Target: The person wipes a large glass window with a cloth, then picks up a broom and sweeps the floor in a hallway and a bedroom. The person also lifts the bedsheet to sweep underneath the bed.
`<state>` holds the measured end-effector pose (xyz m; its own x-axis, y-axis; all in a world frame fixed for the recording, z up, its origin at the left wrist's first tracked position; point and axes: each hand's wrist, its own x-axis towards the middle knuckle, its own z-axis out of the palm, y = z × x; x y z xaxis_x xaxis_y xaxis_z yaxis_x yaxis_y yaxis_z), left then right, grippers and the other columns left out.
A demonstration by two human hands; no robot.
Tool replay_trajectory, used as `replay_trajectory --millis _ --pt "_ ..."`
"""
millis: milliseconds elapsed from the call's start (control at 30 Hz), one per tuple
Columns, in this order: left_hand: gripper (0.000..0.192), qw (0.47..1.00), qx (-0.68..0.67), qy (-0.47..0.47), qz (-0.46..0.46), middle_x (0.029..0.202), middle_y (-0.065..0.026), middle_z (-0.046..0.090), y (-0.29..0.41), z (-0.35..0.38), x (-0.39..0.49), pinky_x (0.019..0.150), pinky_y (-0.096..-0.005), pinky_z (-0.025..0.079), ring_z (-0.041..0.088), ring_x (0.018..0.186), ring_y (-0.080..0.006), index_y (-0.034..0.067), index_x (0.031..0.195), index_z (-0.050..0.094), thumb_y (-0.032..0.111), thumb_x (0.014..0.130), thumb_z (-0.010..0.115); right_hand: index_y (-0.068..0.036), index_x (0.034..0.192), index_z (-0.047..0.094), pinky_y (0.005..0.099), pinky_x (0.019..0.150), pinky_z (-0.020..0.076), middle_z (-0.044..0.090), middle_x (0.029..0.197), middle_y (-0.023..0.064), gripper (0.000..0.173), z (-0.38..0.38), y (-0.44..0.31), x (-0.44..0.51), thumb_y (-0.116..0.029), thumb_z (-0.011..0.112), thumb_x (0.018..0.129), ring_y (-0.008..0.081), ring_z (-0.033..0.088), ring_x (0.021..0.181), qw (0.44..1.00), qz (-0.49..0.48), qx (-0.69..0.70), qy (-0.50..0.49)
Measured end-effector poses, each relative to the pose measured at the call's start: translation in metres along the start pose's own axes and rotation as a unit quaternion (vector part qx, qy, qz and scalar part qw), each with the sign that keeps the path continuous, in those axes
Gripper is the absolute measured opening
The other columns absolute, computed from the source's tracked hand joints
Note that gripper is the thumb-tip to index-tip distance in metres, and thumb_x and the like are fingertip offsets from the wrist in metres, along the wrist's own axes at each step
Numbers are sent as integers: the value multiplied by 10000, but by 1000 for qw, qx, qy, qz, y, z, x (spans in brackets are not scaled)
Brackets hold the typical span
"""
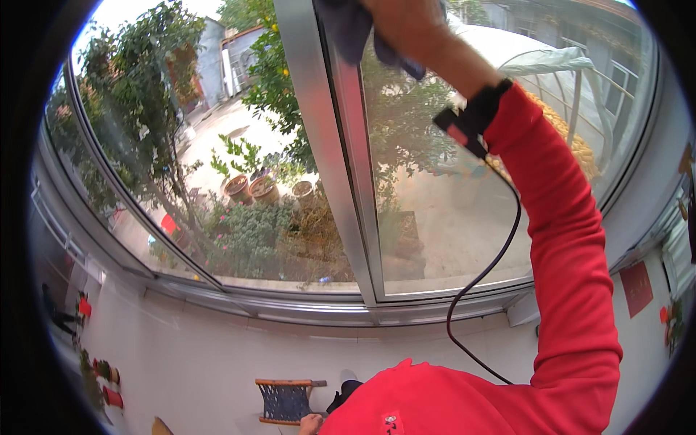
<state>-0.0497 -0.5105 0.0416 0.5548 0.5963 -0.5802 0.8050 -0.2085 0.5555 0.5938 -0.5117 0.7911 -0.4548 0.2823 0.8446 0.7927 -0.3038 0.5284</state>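
Note:
My right hand (405, 24) is raised at the top of the view, pressing a dark grey cloth (345, 30) by the metal frame of a sliding window (353, 163). The fingers are partly cut off by the picture's edge and blurred. A black strap with a small device (462, 128) sits on that wrist, and a cable (514, 228) hangs from it. Low in the view, my left hand (311, 423) is at my side, mostly hidden by the red top, near a folding stool (285, 401). Whether it holds anything does not show.
The window sill (326, 312) runs below the panes. Potted plants (111, 397) stand on the floor at the far left, and more plants (674, 321) at the right. Outside, through the glass, are flower pots (263, 189), shrubs, a tree and a plastic-covered frame (576, 98) over yellow cobs.

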Motion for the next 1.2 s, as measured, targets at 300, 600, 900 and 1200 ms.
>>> replay_trajectory --millis 300,600,900,1200 --pt "330 998 -30 18 -50 798 -141 674 75 -15 -59 656 -342 534 660 743 -194 -24 947 676 269 842 564 -91 1010 563 389 865 418 494 1103 109 257 20 -152 -216 -162 571 763 263 500 1019 976 13 187 -107" --pt "478 988 -69 109 79 1084 -191 652 240 -96 35 903 -395 483 629 1014 -314 28 1181 606 317 806 670 -101 786 593 383 745 468 579 874 92 60 -24 -254 -372 -141 582 743 277 565 927 791 0 378 -480" --pt "509 910 -260 -49 320 1078 -80 651 458 -151 -1 876 -317 481 621 959 -179 19 1223 555 263 814 736 -53 947 571 424 767 481 556 941 153 208 -75 -254 -237 -149 644 777 357 570 927 628 138 633 -431" --pt "459 752 -578 -46 312 1105 -112 619 504 -275 -18 907 -383 494 615 994 -219 -20 1230 503 324 933 563 -71 1193 563 410 1029 345 499 1321 110 341 -64 15 -82 -136 572 858 294 439 1246 996 53 -61 -36"
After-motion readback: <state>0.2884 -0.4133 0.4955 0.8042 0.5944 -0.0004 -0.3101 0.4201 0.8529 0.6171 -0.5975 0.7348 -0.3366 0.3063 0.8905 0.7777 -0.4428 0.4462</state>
